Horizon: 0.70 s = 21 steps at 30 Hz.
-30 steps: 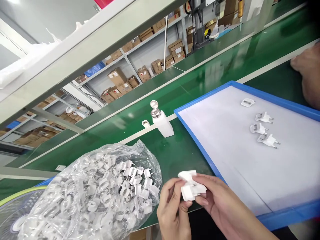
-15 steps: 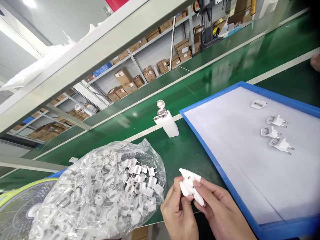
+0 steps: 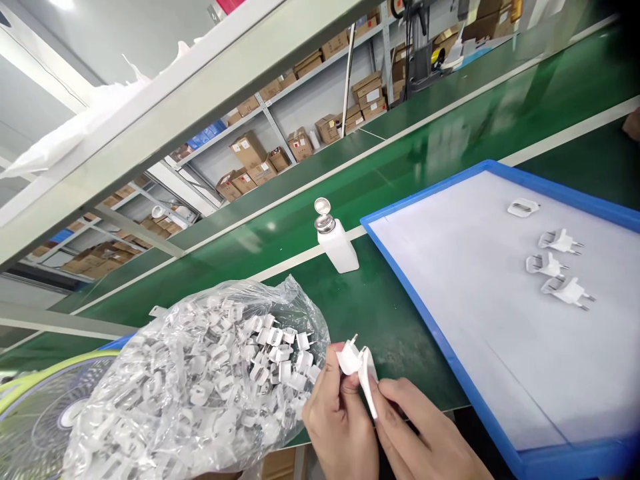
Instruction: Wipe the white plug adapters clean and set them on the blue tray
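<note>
I have the left hand (image 3: 343, 420) closed in a pinch, thumb and fingers gripping a white plug (image 3: 349, 358) by its body. The plug sits at the fingertips, tilted, just beyond the knuckles, with a metal pin poking up and away from the palm. My right hand (image 3: 417, 423) is nearly closed too, thumb and forefinger pinching what looks like a thin white wipe (image 3: 369, 383). The wipe stands between the plug and the right fingers, its upper end seemingly against the plug, so the right hand itself is beside the plug but apart from it.

Both hands are at the near edge of the green desk (image 3: 395, 327). Left of them I see a clear bag (image 3: 200, 373) heaped with similar pieces, and a fan (image 3: 35, 413) beyond it at the frame's edge. A white bottle (image 3: 340, 248) stands ahead, its metal lid flipped up. To the right is a blue-rimmed tray (image 3: 575, 457); three pieces (image 3: 560, 240) lie grouped there, pins pointing right, with a fourth piece (image 3: 523, 207) above them.
</note>
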Available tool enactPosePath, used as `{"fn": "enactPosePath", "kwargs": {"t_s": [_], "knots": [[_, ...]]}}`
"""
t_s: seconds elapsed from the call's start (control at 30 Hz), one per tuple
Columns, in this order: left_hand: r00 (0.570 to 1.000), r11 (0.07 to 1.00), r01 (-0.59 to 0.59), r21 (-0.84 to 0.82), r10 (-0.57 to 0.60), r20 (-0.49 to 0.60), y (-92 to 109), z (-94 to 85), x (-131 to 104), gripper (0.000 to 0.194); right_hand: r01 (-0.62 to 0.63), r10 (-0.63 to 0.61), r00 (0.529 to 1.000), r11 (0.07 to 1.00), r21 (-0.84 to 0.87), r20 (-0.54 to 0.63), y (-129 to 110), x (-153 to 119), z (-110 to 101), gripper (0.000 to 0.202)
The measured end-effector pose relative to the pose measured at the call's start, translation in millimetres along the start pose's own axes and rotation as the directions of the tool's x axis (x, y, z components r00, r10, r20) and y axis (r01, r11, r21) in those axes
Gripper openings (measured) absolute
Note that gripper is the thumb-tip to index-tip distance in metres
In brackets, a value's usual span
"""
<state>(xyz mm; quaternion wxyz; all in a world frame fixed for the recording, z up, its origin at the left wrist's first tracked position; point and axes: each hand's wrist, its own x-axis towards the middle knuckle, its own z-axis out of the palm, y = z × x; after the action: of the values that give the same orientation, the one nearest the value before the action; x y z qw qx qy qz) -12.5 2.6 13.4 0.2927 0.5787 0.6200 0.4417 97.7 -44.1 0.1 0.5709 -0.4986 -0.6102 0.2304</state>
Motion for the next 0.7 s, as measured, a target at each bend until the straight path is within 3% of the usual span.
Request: {"fn": "enactPosePath", "kwargs": {"t_s": [0.07,0.13,0.2,0.27,0.37,0.5,0.6,0.7], "knots": [[0.966,0.917,0.249,-0.312,-0.209,0.155,1,2.5,4,0.033,0.010,-0.010,1.000,0.999,-0.047,-0.017,4,3,-8,0.041],[0.885,0.690,0.464,-0.556,-0.331,0.327,4,6.5,6,0.041,-0.107,0.090,0.984,0.989,-0.105,-0.155,4,4,-15,0.036],[0.817,0.506,0.576,-0.642,-0.357,0.453,10,9.4,5,0.040,-0.236,0.186,0.929,0.963,-0.128,-0.319,1,5,-20,0.033],[0.767,0.432,0.641,-0.634,-0.335,0.548,17,9.9,3,0.037,-0.188,0.136,0.935,0.973,-0.134,-0.327,-2,6,-22,0.039],[0.769,0.463,0.638,-0.615,-0.333,0.547,25,7.5,-2,0.039,0.018,-0.035,0.988,0.993,-0.114,-0.149,-2,14,-26,0.052],[0.826,0.567,0.554,-0.610,-0.285,0.486,28,6.7,-5,0.039,-0.003,0.004,1.000,0.999,-0.052,0.012,3,23,-33,0.043],[0.835,0.557,0.546,-0.626,-0.296,0.464,28,10.4,-2,0.039,-0.018,0.018,1.000,0.999,-0.034,0.019,4,20,-31,0.044],[0.841,0.561,0.538,-0.630,-0.301,0.450,29,14.8,0,0.036,-0.132,0.134,0.987,0.991,0.029,-0.090,0,13,-27,0.036]]}}
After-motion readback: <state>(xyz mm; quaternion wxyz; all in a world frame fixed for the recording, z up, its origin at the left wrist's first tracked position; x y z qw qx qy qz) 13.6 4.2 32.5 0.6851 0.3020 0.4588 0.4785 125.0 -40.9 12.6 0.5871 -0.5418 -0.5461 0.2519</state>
